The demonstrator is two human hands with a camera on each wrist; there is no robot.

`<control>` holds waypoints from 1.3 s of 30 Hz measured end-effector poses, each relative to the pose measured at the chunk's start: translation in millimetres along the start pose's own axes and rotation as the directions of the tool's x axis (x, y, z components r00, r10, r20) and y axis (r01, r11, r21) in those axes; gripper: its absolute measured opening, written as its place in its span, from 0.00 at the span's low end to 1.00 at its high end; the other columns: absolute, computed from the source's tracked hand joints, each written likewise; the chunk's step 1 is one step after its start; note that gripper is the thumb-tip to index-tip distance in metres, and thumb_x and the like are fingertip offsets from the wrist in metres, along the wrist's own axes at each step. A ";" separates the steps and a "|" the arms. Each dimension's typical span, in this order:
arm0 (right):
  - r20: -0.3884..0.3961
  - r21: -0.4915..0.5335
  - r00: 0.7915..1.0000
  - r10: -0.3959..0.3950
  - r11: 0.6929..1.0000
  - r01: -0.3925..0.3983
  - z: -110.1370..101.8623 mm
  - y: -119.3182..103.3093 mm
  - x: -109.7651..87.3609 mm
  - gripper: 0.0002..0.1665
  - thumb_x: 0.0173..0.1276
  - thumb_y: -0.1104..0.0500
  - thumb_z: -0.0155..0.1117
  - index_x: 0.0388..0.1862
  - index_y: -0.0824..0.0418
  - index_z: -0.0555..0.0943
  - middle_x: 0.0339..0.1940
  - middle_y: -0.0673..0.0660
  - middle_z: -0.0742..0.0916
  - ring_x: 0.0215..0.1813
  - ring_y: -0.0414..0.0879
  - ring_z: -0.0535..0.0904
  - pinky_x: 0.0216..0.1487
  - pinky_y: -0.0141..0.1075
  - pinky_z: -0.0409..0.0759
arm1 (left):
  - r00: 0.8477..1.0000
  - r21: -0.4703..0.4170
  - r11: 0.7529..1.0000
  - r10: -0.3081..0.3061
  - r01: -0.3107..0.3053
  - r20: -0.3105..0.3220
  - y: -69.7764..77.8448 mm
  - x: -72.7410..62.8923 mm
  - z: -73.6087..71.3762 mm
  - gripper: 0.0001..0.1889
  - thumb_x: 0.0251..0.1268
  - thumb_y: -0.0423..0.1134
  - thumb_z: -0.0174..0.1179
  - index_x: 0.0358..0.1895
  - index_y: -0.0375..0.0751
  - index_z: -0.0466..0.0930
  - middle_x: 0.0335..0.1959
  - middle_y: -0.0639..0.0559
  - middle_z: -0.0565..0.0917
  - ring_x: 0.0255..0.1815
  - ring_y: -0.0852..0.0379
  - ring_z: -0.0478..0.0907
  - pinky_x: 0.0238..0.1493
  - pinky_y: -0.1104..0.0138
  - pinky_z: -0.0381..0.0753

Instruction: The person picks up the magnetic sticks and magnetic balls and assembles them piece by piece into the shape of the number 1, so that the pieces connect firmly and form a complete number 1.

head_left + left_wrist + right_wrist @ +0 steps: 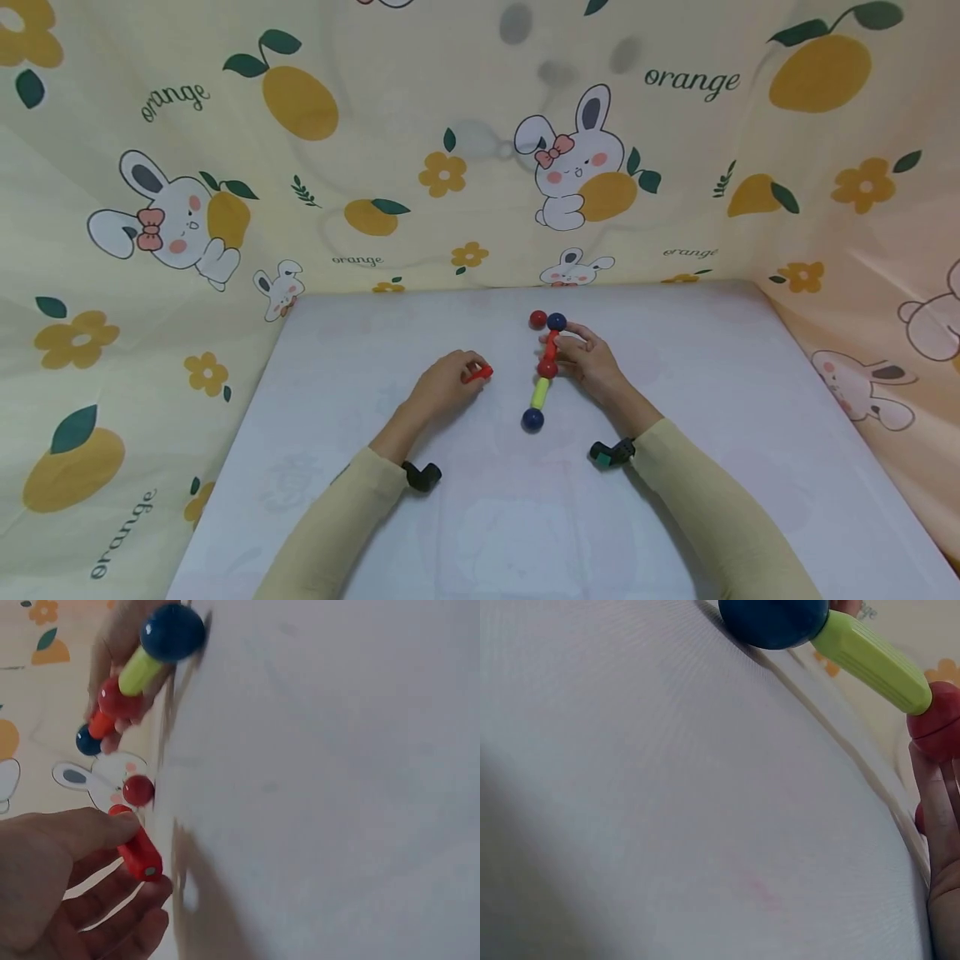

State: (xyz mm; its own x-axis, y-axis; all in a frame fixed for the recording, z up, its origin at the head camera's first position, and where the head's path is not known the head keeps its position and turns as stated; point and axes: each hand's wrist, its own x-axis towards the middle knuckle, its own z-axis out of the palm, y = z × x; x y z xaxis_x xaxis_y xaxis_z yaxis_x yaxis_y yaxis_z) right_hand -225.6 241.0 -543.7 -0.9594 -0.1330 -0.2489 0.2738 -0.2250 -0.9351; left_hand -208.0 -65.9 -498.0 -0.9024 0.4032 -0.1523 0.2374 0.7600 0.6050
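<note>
My left hand [447, 383] pinches a short red rod [141, 851] between thumb and fingers, its end showing a small pale dot. To its right, my right hand [596, 371] grips a joined chain of balls and rods by its far part. From far to near, the chain runs: dark blue ball [557, 322], red rod [552, 344], red ball [547, 367], yellow-green rod [539, 393], dark blue ball [532, 420]. Fingers of the right hand touch the middle red ball [936, 720]. A separate red ball [138, 790] sits on the table near the chain's far end.
The white-covered table [495, 533] meets a patterned cloth backdrop [465, 100] just behind the balls, with more cloth at both sides. Each wrist carries a small black camera, one on the left [422, 477] and one on the right [611, 452].
</note>
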 end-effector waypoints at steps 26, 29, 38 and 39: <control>-0.020 0.117 1.000 -0.014 0.993 0.017 1.5 -6.4 0.5 0.42 0.81 0.58 0.66 0.86 0.49 0.58 0.53 0.54 0.93 0.48 0.46 0.91 0.46 0.34 0.88 | 0.977 -0.187 0.982 0.071 -0.033 0.203 32.0 -31.4 31.7 0.14 0.72 0.42 0.72 0.56 0.45 0.86 0.38 0.59 0.86 0.37 0.62 0.81 0.44 0.66 0.82; -0.018 0.115 1.000 -0.008 0.993 0.010 0.3 -6.6 1.3 0.42 0.81 0.58 0.67 0.86 0.48 0.59 0.54 0.55 0.93 0.49 0.47 0.91 0.48 0.34 0.88 | 0.978 -0.180 0.983 0.062 -0.026 0.201 32.7 -33.5 32.1 0.14 0.71 0.42 0.73 0.55 0.44 0.86 0.37 0.59 0.86 0.37 0.62 0.81 0.44 0.66 0.81; -0.028 0.119 0.999 0.019 0.993 -0.016 -2.8 -7.7 3.4 0.39 0.81 0.57 0.67 0.83 0.44 0.62 0.64 0.61 0.89 0.53 0.49 0.90 0.52 0.34 0.87 | 0.965 -0.193 0.981 0.042 0.009 0.260 38.8 -41.0 28.5 0.12 0.70 0.40 0.74 0.51 0.41 0.86 0.32 0.59 0.86 0.33 0.62 0.81 0.42 0.67 0.79; -0.030 0.112 0.999 0.019 0.994 -0.015 -2.5 -8.0 3.3 0.39 0.81 0.57 0.67 0.84 0.44 0.62 0.64 0.61 0.89 0.53 0.49 0.90 0.52 0.34 0.87 | 0.963 -0.195 0.981 0.038 0.016 0.268 39.7 -41.5 28.8 0.12 0.70 0.40 0.74 0.51 0.41 0.86 0.31 0.59 0.86 0.33 0.62 0.81 0.42 0.68 0.79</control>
State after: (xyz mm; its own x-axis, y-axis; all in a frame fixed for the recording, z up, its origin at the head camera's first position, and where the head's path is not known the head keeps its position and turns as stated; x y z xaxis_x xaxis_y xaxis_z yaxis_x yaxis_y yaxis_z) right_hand -231.0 244.8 -537.7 -0.9557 -0.1080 -0.2739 0.2944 -0.3300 -0.8969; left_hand -150.9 -37.8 -490.2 -0.7635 0.5534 -0.3330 0.1486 0.6522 0.7434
